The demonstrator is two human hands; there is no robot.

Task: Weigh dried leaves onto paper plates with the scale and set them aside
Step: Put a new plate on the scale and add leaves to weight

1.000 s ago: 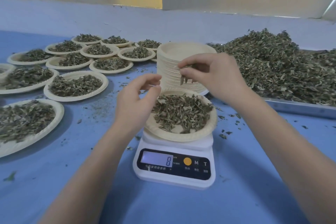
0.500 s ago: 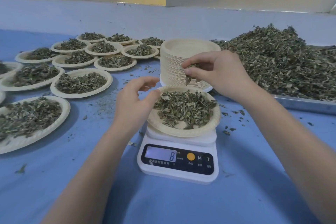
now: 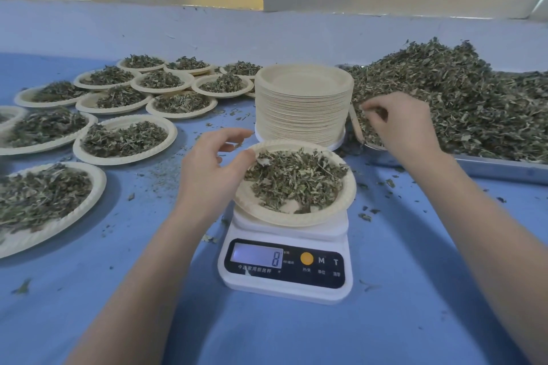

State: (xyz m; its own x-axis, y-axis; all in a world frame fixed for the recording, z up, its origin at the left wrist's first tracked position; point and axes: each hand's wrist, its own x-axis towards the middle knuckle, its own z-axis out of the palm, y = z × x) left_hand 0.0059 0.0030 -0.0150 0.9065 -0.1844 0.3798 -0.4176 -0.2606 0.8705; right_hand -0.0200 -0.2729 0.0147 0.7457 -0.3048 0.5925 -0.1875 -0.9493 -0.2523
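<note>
Left hand [image 3: 212, 169] touches plate [image 3: 341, 207] on scale [image 3: 286, 281]; right hand [image 3: 398, 124] reaches into leaf pile [image 3: 480, 104].

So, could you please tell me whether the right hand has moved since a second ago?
Yes. The right hand has gone rightward, from in front of the plate stack to the leaf pile on the tray.

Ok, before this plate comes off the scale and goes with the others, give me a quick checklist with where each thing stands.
1. Plate seated on the scale: ok.
2. Display readable, shows 8: ok.
3. Is 8 the target weight: cannot tell.
4. Left hand at the plate's rim, ready to lift: ok.
5. Right hand clear of the plate, at the leaf pile: ok.
6. Free tabletop near the filled plates: ok.
</note>
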